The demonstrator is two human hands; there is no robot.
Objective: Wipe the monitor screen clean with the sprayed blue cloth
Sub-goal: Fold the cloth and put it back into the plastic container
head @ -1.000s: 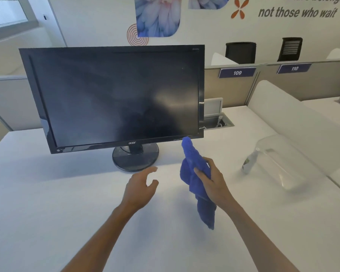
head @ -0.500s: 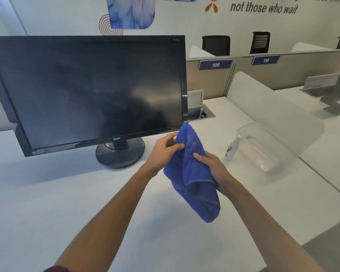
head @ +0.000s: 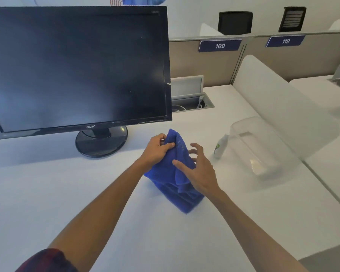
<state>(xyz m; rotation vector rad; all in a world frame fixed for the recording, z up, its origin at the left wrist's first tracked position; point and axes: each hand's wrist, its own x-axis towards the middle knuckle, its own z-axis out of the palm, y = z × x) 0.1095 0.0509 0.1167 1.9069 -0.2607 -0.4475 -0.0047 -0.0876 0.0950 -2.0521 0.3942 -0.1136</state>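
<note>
A black monitor with a dark screen stands on its round base at the back left of the white desk. In front of its lower right corner a bunched blue cloth hangs just above the desk. My left hand pinches the cloth's upper edge between thumb and fingers. My right hand lies against the cloth's right side with its fingers spread and straight, the thumb pressing the fabric.
A small spray bottle lies right of the cloth, against a clear plastic container. A cable box is set into the desk behind the monitor's right edge. A white divider borders the desk's right side.
My left hand came over and took the top of the cloth. My right hand let go its grip and now has its fingers spread against the cloth. The view has moved closer to the monitor.
</note>
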